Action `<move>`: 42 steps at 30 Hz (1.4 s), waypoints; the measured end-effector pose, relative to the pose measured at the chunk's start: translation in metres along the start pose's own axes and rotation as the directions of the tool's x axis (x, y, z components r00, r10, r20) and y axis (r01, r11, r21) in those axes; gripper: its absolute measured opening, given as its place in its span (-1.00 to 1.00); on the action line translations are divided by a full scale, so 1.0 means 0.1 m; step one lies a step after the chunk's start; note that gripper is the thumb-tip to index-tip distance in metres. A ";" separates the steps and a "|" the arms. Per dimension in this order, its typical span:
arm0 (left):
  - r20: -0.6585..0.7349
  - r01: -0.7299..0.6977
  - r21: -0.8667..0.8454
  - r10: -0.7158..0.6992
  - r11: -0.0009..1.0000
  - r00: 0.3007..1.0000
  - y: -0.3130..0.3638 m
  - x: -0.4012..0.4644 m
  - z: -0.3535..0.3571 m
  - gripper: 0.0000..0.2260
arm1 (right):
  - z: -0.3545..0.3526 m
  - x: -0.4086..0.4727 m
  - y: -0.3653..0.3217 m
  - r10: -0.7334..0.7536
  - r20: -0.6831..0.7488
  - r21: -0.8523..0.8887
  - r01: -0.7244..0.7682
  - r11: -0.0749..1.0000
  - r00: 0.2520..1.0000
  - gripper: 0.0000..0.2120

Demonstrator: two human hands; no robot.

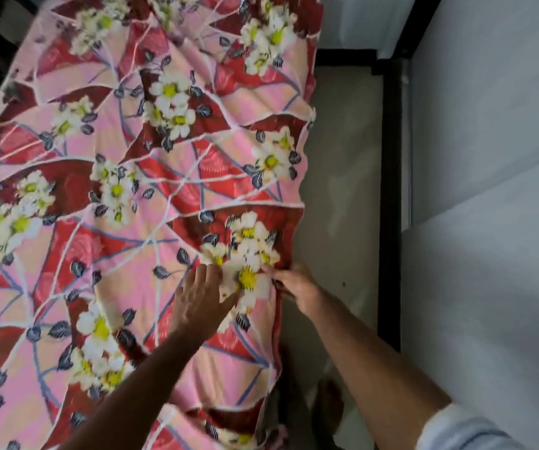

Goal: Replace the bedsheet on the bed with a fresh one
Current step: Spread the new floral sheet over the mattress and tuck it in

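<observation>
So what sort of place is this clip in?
Most likely a small bedroom: a floral bedsheet is spread over a bed, with a dark frame rail beside bare mattress, close against a plain white wall.

One bedsheet [125,196] shows, patterned in pink and red with white flowers, spread over one bed. Two hands are in view: one left hand [201,295] and one right hand [295,285], each on its own bare forearm, so two forearms. One light sleeve [456,430] appears at the lower right corner. One dark bed frame rail [389,196] runs along the side, and one strip of pale floor [342,177] lies between sheet and rail
</observation>
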State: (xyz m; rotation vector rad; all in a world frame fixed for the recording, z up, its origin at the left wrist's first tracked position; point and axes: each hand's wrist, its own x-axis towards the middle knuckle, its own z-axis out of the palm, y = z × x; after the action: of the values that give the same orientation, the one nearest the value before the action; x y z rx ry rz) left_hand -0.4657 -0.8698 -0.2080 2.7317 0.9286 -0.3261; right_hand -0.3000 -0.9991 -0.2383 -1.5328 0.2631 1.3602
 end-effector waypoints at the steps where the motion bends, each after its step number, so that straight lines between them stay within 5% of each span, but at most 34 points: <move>1: 0.001 -0.036 0.028 0.036 0.999 0.999 0.01 0.12 -0.02 -0.51 | -0.07 0.04 -0.06 -0.040 0.018 -0.029 0.040 0.999 0.999 -0.76; 7: -0.024 -0.415 -0.188 0.419 0.890 0.908 0.32 1.01 -0.16 -0.73 | -0.75 0.30 -0.93 -0.283 -0.247 -0.071 0.274 0.959 0.927 -0.83; 11: -0.014 -0.569 -0.246 0.585 0.784 0.811 0.60 1.61 -0.38 -0.85 | -0.93 0.59 -1.17 -0.188 -0.200 -0.369 0.104 0.924 0.962 -0.89; 13: -0.078 -0.531 -0.262 0.531 0.806 0.844 0.60 1.94 -0.53 -0.85 | -0.93 0.79 -1.24 0.035 -0.078 -0.529 -0.071 0.846 0.996 -0.82; 15: -0.119 -0.454 -0.227 0.438 0.862 0.891 0.54 2.35 -0.66 -0.83 | -0.95 1.04 -1.51 0.078 -0.093 -0.550 -0.117 0.827 0.993 -0.77; 18: -0.054 -0.281 -0.175 0.275 0.944 0.960 0.39 2.98 -0.80 -0.61 | -0.89 1.48 -2.39 -0.126 -0.154 -0.190 0.096 0.977 0.980 -0.96; 20: -0.030 -0.240 -0.171 0.239 0.955 0.971 0.34 3.38 -0.89 -0.47 | -0.81 1.85 -3.12 -0.222 -0.101 -0.048 0.218 0.975 0.970 -0.77; 22: 0.007 -0.205 -0.179 0.209 0.962 0.978 0.33 3.70 -0.96 -0.40 | -0.71 2.18 -3.65 -0.244 -0.102 -0.081 0.236 0.968 0.964 -0.65; 25: 0.051 -0.128 -0.146 0.136 0.981 0.989 0.46 4.09 -1.04 -0.41 | -0.67 2.51 -4.15 -0.359 -0.130 -0.175 0.335 0.926 0.924 -0.91; 29: 0.094 -0.082 -0.093 0.091 0.992 0.991 0.77 4.58 -1.29 -0.38 | -1.14 2.66 -4.77 -0.410 -0.123 -0.157 0.390 0.907 0.904 -0.85; 31: 0.112 -0.080 -0.080 0.089 0.994 0.990 0.93 4.86 -1.43 -0.38 | -1.46 2.79 -5.04 -0.452 -0.248 -0.277 0.384 0.881 0.857 -0.84; 33: 0.117 -0.111 -0.061 0.118 0.992 0.986 1.07 5.20 -1.54 -0.41 | -1.64 2.91 -5.25 -0.483 -0.152 -0.467 0.368 0.804 0.862 -0.81; 36: 0.108 -0.146 -0.040 0.149 0.989 0.983 1.19 5.67 -1.66 -0.42 | -1.70 3.10 -5.36 -0.173 0.101 -0.669 0.195 0.717 0.980 -0.86; 38: 0.095 -0.116 -0.040 0.120 0.992 0.988 1.21 5.96 -1.72 -0.42 | -1.75 3.24 -5.55 -0.067 0.086 -0.784 0.109 0.611 0.994 -0.85; 42: 0.002 -0.052 -0.061 0.052 0.997 0.999 1.17 6.50 -1.82 -0.47 | -1.56 3.53 -6.24 -0.332 -0.098 -0.467 0.251 0.848 0.938 -0.77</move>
State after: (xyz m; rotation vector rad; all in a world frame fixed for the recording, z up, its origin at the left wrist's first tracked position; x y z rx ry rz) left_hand 0.1339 -0.5380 -0.2027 2.6941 0.8510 -0.2878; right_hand 0.3616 -0.6832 -0.2275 -1.9905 -0.1938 1.0840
